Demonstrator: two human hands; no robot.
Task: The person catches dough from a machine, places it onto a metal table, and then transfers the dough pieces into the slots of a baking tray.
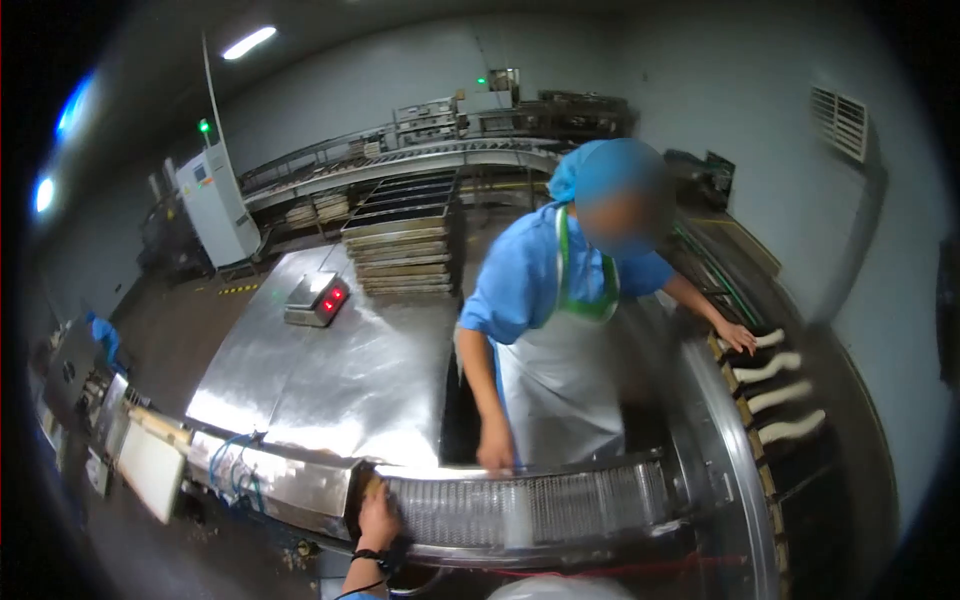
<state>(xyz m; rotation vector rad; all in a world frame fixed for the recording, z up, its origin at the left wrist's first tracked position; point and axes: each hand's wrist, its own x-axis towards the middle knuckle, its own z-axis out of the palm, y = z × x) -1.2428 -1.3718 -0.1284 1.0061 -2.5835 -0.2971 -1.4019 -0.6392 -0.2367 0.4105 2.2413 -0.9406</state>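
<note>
My left hand (378, 515), with a dark band at the wrist, is at the outlet end of a metal housing (275, 490), where a wire mesh conveyor belt (590, 503) comes out. Its fingers are largely hidden, and a small brownish patch shows at the fingertips; I cannot tell whether they hold it. My right hand is out of the picture. Across the belt stands a co-worker in a blue cap and pale apron (560, 390). One of that person's hands hangs by the belt's far edge; the other touches a pale dough strip (768, 340) on the right.
Several dough strips (792, 428) lie across a rack at the right, beside a curved metal rail (735, 460). Behind the belt, a steel table (330, 380) carries a scale (316, 300) with red digits. A stack of trays (400, 250) stands beyond, before a roller conveyor (400, 160).
</note>
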